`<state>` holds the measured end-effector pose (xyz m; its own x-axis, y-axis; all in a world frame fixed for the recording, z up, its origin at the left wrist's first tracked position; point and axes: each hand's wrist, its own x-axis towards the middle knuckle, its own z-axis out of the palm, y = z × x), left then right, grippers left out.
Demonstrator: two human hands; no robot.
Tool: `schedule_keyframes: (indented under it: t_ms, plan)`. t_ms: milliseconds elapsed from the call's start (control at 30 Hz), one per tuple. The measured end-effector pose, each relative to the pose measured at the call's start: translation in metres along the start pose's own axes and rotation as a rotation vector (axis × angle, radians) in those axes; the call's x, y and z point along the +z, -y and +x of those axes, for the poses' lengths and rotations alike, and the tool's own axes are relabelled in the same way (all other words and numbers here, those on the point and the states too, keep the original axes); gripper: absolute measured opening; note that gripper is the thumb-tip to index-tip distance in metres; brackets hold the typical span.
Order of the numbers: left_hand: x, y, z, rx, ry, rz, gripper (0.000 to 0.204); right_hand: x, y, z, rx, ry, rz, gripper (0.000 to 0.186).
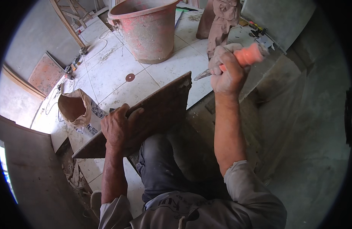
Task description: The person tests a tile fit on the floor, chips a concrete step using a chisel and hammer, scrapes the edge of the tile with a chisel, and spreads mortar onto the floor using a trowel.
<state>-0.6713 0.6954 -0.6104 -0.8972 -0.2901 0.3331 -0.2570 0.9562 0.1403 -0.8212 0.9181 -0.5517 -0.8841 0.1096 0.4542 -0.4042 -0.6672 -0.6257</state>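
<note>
My left hand (118,124) is closed over the upper edge of a large flat square tile (160,108). Its dark brown face leans above my thigh, and one far corner looks worn. My right hand (230,72) is raised to the right of the tile, wrapped round an orange-handled tool (251,54). A pointed metal end of that tool shows on the left side of my fist; the handle end is blurred, so I cannot tell its exact kind. The tool is apart from the tile.
A big mortar-stained bucket (147,36) stands ahead on white floor tiles. To the left are an open paper sack (78,108), a brown disc (130,78) and a square panel (46,74) against the wall. Another person's trousered legs (223,23) are at the far right.
</note>
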Motion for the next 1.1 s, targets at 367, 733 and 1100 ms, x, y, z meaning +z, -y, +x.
schedule_keyframes:
  t_ms: [367, 733, 1100]
  plan:
    - [0.010, 0.003, 0.006, -0.015, 0.035, 0.009, 0.051, -0.017, -0.034, -0.003, -0.142, 0.049, -0.075, 0.017]
    - [0.014, 0.004, 0.012, -0.041, 0.040, 0.023, 0.050, -0.024, -0.060, -0.009, -0.208, 0.044, 0.092, 0.020]
    - [0.016, 0.003, 0.008, -0.023, -0.009, 0.003, 0.046, -0.026, -0.068, -0.011, -0.376, 0.233, -0.179, 0.032]
